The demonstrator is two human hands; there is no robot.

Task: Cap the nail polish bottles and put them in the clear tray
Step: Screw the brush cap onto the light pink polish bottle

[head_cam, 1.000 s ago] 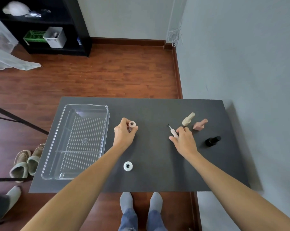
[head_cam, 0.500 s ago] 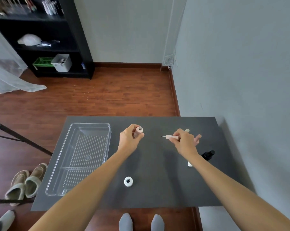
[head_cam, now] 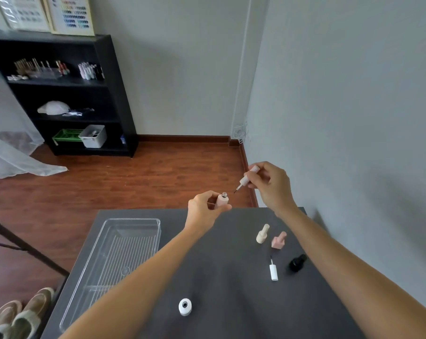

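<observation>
My left hand (head_cam: 203, 207) holds an open pale pink nail polish bottle (head_cam: 222, 200) upright above the table's far edge. My right hand (head_cam: 272, 185) pinches a pink brush cap (head_cam: 246, 178), brush tip angled down toward the bottle's neck, a short gap apart. The clear tray (head_cam: 114, 263) lies at the table's left with nothing in it. On the dark table stand an open white bottle (head_cam: 185, 307), a capped beige bottle (head_cam: 262, 233), a capped pink bottle (head_cam: 278, 240) and a black bottle (head_cam: 297, 263). A white brush cap (head_cam: 273, 270) lies loose beside the black one.
The dark table (head_cam: 226, 289) stands against a grey wall on the right. A black shelf unit (head_cam: 67, 94) with small items stands at the back left. Slippers (head_cam: 14, 314) sit on the wood floor left of the table.
Both hands rose from the table to above its far edge. The right hand turned the brush cap from lying sideways to pointing down at the bottle. The view tilted up.
</observation>
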